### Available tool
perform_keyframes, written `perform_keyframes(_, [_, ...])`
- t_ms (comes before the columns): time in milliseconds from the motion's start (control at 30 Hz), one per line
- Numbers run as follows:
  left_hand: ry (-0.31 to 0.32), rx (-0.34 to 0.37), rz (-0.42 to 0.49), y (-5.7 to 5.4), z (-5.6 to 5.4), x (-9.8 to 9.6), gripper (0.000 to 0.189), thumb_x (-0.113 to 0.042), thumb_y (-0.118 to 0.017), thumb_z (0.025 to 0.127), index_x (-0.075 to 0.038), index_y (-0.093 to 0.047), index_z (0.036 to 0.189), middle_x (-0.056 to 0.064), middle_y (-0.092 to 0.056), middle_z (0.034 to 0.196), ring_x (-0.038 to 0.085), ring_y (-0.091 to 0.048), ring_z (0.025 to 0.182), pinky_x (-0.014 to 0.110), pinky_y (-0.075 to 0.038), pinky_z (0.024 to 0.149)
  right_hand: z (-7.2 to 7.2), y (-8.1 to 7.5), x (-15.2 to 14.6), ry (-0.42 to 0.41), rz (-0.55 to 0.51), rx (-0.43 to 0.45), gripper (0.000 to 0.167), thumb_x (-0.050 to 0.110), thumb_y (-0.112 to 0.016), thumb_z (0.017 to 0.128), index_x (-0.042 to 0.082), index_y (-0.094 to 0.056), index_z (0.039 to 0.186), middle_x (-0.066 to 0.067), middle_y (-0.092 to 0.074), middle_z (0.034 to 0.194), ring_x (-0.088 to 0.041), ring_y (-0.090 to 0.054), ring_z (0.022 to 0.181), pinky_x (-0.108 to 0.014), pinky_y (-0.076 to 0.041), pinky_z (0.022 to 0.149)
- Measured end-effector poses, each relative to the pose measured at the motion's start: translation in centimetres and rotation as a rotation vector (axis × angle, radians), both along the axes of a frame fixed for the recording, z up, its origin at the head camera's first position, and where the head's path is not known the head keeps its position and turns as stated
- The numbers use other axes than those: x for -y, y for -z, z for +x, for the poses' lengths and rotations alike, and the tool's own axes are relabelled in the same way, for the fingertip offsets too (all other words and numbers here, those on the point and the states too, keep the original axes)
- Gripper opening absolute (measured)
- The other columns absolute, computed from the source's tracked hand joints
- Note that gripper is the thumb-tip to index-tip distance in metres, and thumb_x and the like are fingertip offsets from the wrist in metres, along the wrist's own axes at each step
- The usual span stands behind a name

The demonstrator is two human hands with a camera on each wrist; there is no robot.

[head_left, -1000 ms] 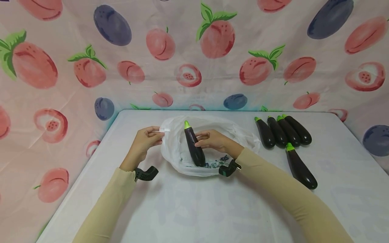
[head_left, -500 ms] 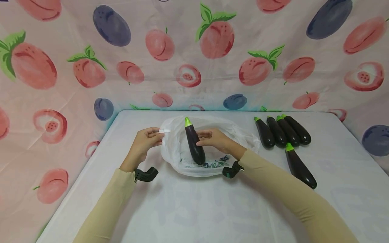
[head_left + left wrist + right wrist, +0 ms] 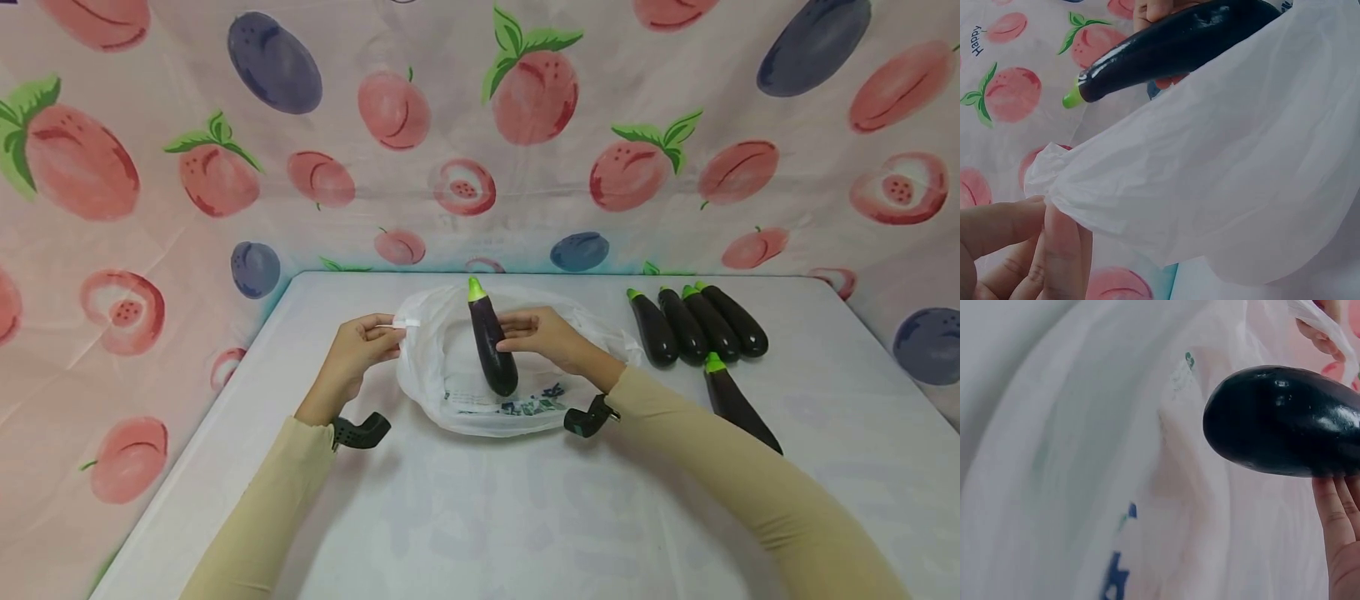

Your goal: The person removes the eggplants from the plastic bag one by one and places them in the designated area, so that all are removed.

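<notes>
My left hand [image 3: 358, 350] pinches the left edge of a white plastic bag [image 3: 423, 392], whose mouth gapes upward. In the left wrist view, thumb and fingers nip a gathered corner of the bag [image 3: 1185, 181]. Over the bag's opening, my right hand [image 3: 551, 340] grips a dark eggplant [image 3: 491, 346] with a bright green stem end, tilted with the stem up and away. The right wrist view shows the blunt end of this eggplant [image 3: 1279, 422], with fingers [image 3: 1335, 519] against its side. Blue and green print shows inside the bag.
Several more eggplants [image 3: 682, 329] lie in a row at the table's back right. Another eggplant [image 3: 738, 408] lies nearer, partly covered by the right sleeve. Behind the white table [image 3: 465, 517] hangs a fruit-print cloth [image 3: 345, 225].
My right hand has lifted the eggplant a little and shifted it to the right over the bag. The left hand keeps its pinch on the bag's edge in the same place.
</notes>
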State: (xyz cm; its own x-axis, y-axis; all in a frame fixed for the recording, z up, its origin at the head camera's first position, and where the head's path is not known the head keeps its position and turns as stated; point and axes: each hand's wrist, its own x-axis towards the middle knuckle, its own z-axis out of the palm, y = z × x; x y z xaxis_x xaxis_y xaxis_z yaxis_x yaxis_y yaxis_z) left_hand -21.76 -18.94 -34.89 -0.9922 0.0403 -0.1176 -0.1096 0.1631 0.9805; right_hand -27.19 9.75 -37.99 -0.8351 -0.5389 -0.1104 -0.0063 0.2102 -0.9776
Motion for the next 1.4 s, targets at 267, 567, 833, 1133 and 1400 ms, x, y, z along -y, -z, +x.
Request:
perform_keyframes(267, [-0.007, -0.004, 0.004, 0.1, 0.0, 0.0, 0.039, -0.009, -0.061, 0.09, 0.009, -0.051, 0.123, -0.015, -0.065, 0.077, 0.0, -0.063, 0.069, 0.013, -0.054, 0.068, 0.2, -1.4, -2.0, 0.019, -0.007, -0.033, 0.052, 0.008, -0.066, 0.086, 0.0, -0.049, 0.134, -0.021, -0.052, 0.134, -0.031, -0.052, 0.123, -0.032, -0.051, 0.095])
perform_keyframes(567, [-0.011, 0.013, -0.007, 0.0, 0.0, 0.0, 0.041, -0.01, -0.061, 0.091, 0.009, -0.05, 0.125, -0.015, -0.065, 0.078, 0.0, -0.062, 0.069, 0.013, -0.054, 0.068, 0.4, -2.3, -4.9, 0.077, 0.036, -0.042, 0.056, 0.017, -0.071, 0.083, 0.002, -0.05, 0.133, -0.019, -0.055, 0.131, -0.01, -0.061, 0.107, -0.026, -0.052, 0.091])
perform_keyframes(833, [-0.007, 0.01, -0.003, 0.1, 0.0, 0.0, 0.041, -0.01, -0.061, 0.091, 0.009, -0.05, 0.124, -0.016, -0.064, 0.078, 0.0, -0.062, 0.069, 0.013, -0.054, 0.068, 0.7, -3.5, -6.9, 0.128, 0.084, -0.061, 0.053, 0.018, -0.07, 0.085, 0.003, -0.05, 0.132, -0.015, -0.058, 0.127, 0.0, -0.062, 0.099, -0.024, -0.052, 0.091])
perform_keyframes(1133, [-0.004, -0.003, 0.001, 0.1, 0.0, 0.0, 0.042, -0.01, -0.062, 0.09, 0.01, -0.049, 0.125, -0.015, -0.065, 0.079, 0.0, -0.062, 0.07, 0.013, -0.054, 0.069, 1.4, -4.7, -9.0, 0.167, 0.119, -0.084, 0.055, 0.021, -0.069, 0.086, 0.001, -0.048, 0.134, 0.0, -0.063, 0.119, 0.004, -0.061, 0.098, -0.017, -0.051, 0.089])
perform_keyframes(1400, [-0.018, 0.001, -0.006, 0.3, -0.1, -0.1, 0.037, -0.009, -0.061, 0.091, 0.007, -0.052, 0.123, -0.015, -0.065, 0.078, 0.0, -0.063, 0.07, 0.014, -0.054, 0.069, 2.4, -5.7, -11.3, 0.208, 0.207, -0.119, 0.058, 0.028, -0.068, 0.087, 0.002, -0.048, 0.135, 0.001, -0.062, 0.121, 0.006, -0.059, 0.099, -0.028, -0.047, 0.099])
